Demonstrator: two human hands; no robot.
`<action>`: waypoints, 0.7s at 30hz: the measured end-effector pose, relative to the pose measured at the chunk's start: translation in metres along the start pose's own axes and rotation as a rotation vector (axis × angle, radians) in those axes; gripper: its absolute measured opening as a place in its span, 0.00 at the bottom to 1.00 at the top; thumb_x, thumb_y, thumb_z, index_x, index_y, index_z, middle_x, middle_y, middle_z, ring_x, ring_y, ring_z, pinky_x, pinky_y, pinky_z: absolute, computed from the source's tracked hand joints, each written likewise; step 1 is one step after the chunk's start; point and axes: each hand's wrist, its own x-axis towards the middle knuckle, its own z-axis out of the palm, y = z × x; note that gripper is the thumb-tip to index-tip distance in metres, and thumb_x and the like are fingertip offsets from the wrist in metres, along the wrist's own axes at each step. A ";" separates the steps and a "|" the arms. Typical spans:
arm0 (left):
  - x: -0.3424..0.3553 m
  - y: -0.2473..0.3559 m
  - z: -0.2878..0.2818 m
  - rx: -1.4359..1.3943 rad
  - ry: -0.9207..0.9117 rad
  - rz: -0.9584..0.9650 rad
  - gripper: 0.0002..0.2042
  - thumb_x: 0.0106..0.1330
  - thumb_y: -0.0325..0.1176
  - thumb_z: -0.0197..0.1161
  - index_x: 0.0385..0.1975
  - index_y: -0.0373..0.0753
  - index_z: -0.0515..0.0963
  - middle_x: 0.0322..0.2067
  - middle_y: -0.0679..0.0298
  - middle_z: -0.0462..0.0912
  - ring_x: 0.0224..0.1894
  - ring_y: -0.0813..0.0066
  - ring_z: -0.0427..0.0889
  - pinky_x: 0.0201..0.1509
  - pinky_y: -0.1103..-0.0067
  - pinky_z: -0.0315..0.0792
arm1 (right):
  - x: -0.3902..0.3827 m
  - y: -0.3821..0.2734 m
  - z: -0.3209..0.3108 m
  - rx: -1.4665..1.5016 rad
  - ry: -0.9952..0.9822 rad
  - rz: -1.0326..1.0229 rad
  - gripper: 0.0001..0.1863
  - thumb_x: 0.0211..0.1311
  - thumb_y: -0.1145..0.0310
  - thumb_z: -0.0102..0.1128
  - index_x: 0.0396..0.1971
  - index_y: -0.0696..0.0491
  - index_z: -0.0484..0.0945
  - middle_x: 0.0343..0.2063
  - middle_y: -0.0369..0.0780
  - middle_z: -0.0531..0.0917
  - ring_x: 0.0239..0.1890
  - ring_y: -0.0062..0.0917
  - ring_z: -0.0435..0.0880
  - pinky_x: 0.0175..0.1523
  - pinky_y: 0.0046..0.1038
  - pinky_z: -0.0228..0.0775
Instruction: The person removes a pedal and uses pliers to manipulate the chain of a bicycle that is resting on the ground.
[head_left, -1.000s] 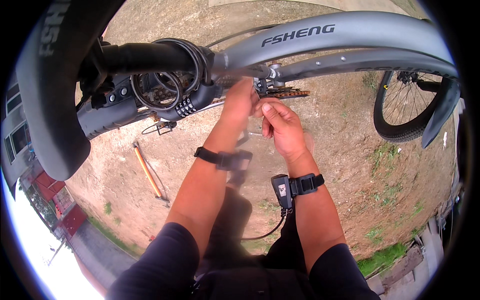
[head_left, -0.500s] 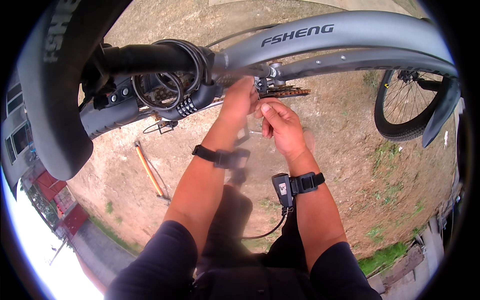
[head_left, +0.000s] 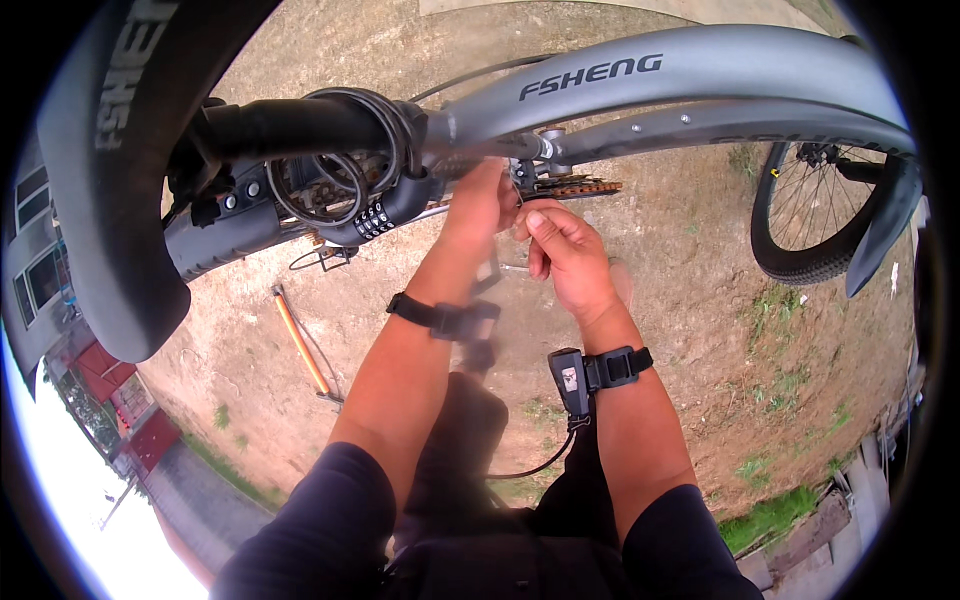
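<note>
Your hands are keeping together beside the grey bicycle's (head_left: 720,68) chainring (head_left: 585,188).
Your left hand (head_left: 482,200) is reaching in by the front derailleur (head_left: 523,174); your right hand (head_left: 568,248) is curling thumb against finger, though I cannot tell whether either is grasping anything. Only your view is shifting slightly, so the work is staying at this spot. The chainring, just beyond your hands, is looking rust-brown; a coiled cable lock (head_left: 408,204) is hanging by the seat post (head_left: 290,128).

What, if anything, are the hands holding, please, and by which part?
It cannot be told: the left hand is blurred, and anything the right hand pinches is too small to make out.
</note>
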 end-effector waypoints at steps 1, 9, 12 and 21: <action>-0.002 0.002 0.002 0.013 0.022 -0.003 0.11 0.74 0.40 0.49 0.31 0.43 0.72 0.22 0.73 0.66 0.24 0.81 0.67 0.26 0.79 0.63 | 0.000 0.000 0.000 -0.005 0.011 0.011 0.13 0.71 0.58 0.58 0.40 0.54 0.81 0.31 0.33 0.81 0.20 0.13 0.74 0.23 0.16 0.63; 0.005 0.000 -0.002 -0.032 -0.021 -0.010 0.10 0.74 0.40 0.49 0.34 0.43 0.73 0.23 0.73 0.66 0.25 0.81 0.67 0.27 0.80 0.64 | -0.001 -0.001 0.001 -0.002 0.010 -0.003 0.13 0.71 0.58 0.58 0.40 0.54 0.81 0.31 0.33 0.81 0.20 0.13 0.74 0.23 0.16 0.63; 0.004 0.001 -0.010 -0.025 -0.085 -0.068 0.10 0.74 0.40 0.49 0.35 0.43 0.73 0.24 0.72 0.67 0.26 0.82 0.67 0.28 0.80 0.65 | -0.001 -0.001 -0.001 0.001 0.000 0.011 0.13 0.71 0.58 0.58 0.40 0.53 0.81 0.30 0.32 0.81 0.20 0.13 0.74 0.23 0.16 0.63; -0.002 0.003 0.004 0.024 0.017 0.061 0.10 0.74 0.39 0.50 0.30 0.44 0.72 0.22 0.73 0.66 0.23 0.83 0.64 0.24 0.81 0.58 | 0.001 0.000 -0.004 0.006 0.013 0.043 0.14 0.71 0.58 0.57 0.40 0.53 0.81 0.30 0.32 0.80 0.20 0.13 0.73 0.24 0.16 0.63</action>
